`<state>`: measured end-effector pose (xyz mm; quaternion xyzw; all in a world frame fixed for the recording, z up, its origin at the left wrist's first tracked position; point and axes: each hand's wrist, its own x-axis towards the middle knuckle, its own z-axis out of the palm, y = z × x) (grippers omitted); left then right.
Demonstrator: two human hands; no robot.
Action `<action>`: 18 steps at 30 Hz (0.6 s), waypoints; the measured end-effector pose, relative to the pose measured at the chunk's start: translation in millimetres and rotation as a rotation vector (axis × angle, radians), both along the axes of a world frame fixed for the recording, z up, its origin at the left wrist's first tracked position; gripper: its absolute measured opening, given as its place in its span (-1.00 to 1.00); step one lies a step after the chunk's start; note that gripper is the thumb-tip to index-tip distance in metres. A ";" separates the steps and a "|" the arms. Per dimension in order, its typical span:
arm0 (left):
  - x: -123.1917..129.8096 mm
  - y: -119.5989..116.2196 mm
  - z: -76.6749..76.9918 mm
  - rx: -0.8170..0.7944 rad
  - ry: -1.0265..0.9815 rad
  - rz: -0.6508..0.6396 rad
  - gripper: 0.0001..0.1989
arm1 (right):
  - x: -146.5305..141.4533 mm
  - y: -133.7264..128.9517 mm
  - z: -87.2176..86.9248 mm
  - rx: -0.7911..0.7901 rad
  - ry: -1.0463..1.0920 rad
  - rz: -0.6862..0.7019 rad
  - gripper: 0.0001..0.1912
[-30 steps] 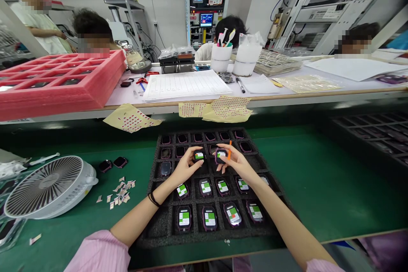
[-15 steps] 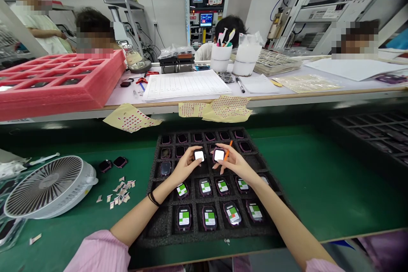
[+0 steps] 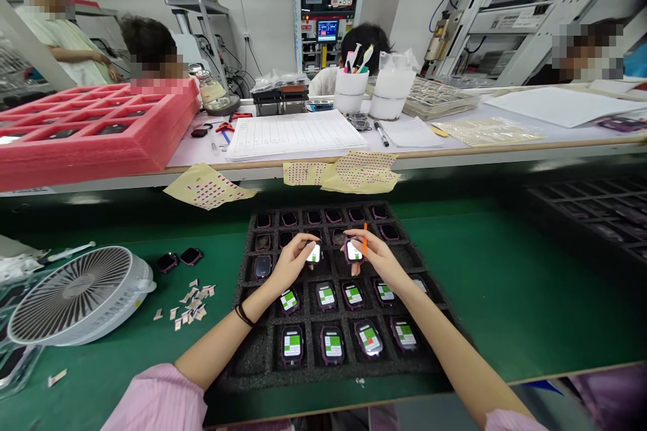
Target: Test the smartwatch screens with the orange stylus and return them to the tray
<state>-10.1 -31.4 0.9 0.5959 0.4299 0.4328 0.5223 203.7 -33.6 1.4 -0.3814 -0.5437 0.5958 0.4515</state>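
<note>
A black foam tray (image 3: 253,363) lies on the green-matted desk (image 3: 510,296), with six cells across its top row. Nine smartwatch bodies (image 3: 332,345) with green labels sit in its lower two rows, and dark unlabelled ones fill the cells higher up. Over the middle of the tray, the left hand (image 3: 290,262) has its grip closed on a left-held watch (image 3: 313,253), and the right hand (image 3: 379,259) has its grip closed on a right-held watch (image 3: 354,251). An orange stick (image 3: 364,239) stands up from the right hand's fingers.

Left of the tray lie two loose watch bodies (image 3: 178,257), just beside a scatter of paper scraps (image 3: 189,300) and a white fan (image 3: 81,295). At the upper left of the frame, a pink foam tray (image 3: 101,165) holds dark items in its compartments. At top centre, a white cup (image 3: 351,102) holds several tools.
</note>
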 end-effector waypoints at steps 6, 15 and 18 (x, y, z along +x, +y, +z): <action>0.0 -0.7 0.8 -0.032 0.017 -0.010 -0.60 | 0.2 -0.2 1.4 0.003 -0.015 -0.014 -0.68; -0.4 2.0 -8.3 0.000 0.002 -0.076 -0.58 | 0.6 0.5 0.0 0.004 0.045 0.010 -0.54; 0.8 1.9 -11.5 0.006 -0.019 -0.110 -0.52 | 0.7 -0.2 0.8 0.005 0.033 0.005 -0.52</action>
